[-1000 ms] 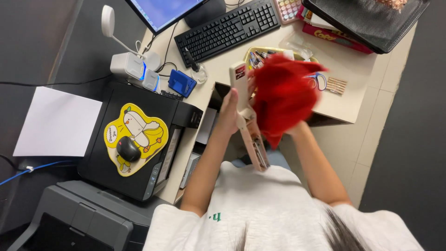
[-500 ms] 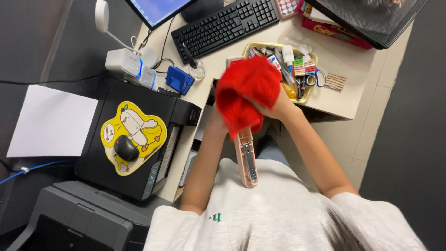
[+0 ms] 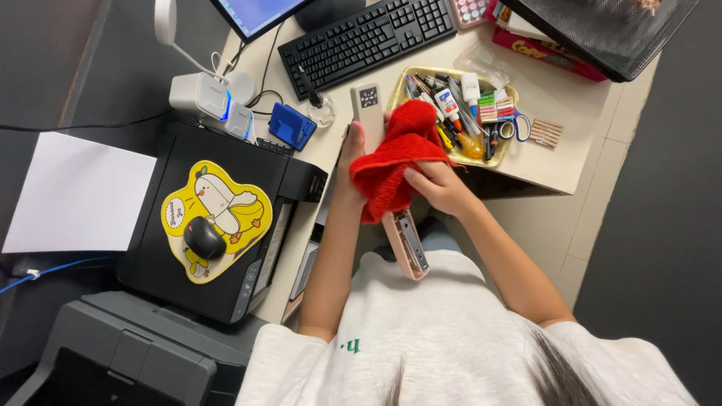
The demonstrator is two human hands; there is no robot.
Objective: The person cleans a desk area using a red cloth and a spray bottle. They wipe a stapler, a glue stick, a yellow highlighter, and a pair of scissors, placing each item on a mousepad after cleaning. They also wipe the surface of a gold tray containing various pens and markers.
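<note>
- Two hands met over the near edge of the desk (image 3: pixel 556 143), both on one long pink stapler (image 3: pixel 404 242).
- The left hand (image 3: pixel 352 154) gripped the stapler's far half from the left, thumb laid along its pale top, whose end (image 3: pixel 366 105) pointed far toward the keyboard (image 3: pixel 368 41).
- The right hand (image 3: pixel 440 188) was closed on a red cloth (image 3: pixel 395 162), pressing it against the stapler's middle.
- The cloth hid the stapler's middle; its near end stuck out below, close to the person's white shirt (image 3: pixel 436 338).
- A yellow tray (image 3: pixel 402 79) of pens, glue and clips lay just right of the cloth on the desk.
- Scissors (image 3: pixel 515 129) and wooden pegs (image 3: pixel 545 133) sat right of the tray.
- A black printer (image 3: pixel 293 180) stood to the left, carrying a yellow pad (image 3: pixel 226 203) and a mouse (image 3: pixel 203 239).
</note>
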